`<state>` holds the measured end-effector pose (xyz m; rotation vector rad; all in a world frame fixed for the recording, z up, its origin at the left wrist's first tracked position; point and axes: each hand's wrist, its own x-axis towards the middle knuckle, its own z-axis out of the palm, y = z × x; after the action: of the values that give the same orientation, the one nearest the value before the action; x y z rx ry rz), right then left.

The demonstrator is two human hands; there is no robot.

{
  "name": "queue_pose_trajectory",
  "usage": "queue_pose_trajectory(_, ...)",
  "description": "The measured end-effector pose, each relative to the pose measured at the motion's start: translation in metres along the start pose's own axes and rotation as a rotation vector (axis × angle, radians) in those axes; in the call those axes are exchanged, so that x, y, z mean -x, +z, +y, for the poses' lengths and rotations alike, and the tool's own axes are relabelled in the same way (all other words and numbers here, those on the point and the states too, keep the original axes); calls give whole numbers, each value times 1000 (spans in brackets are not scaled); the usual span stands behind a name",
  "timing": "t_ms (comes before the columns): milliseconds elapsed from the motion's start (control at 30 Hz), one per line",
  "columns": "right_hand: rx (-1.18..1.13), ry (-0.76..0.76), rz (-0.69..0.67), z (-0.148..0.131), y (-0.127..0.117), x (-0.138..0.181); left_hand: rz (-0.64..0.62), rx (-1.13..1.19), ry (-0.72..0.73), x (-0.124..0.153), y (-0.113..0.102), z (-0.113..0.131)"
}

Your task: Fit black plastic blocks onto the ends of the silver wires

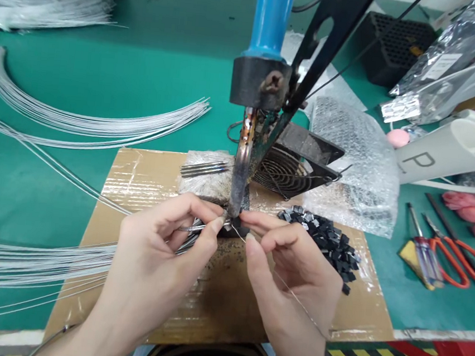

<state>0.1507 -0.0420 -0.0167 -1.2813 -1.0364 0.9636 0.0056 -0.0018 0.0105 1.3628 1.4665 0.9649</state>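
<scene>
Green tabletop (163, 76) spans the scene, with a cardboard sheet (360, 302) lying at its near middle. White wires occupy the left: a curved far bundle (95, 125) and a straighter near bundle (44, 263), whose right ends pass from sight behind the left wrist. Above the cardboard hangs a soldering iron (245, 139), tip downward. Left hand (172, 244), thumb and fingers closed, grips a grey wire (193, 228) with its end just beside the tip; right hand (295, 273), half curled, guides a thin metal thread (306, 310) between thumb and forefinger toward the same spot. Far right of the tip sits a black fan (293, 161); nearer, a pile of small black blocks (323, 245). One wire appears mid-work, its joint hidden by fingertips; the loose stock suggests more remains, though which bundle is finished, if any, cannot be told.
</scene>
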Motion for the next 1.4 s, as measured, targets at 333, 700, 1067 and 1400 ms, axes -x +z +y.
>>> queue_pose_trajectory(333, 9, -3, -3, -1, 2, 1, 23, -19, -5, 0, 0, 2)
queue_pose_trajectory(700, 43, -108, -16, 7, 0, 2, -8, -27, 39, 1, -1, -3)
queue_pose_trajectory(1067, 55, -113, 16, 4, 2, 2, 8, -28, 45, 2, -1, -2)
queue_pose_trajectory(1400, 72, -141, 6, 7, 1, 2, 0, -31, 39, 2, 0, 0)
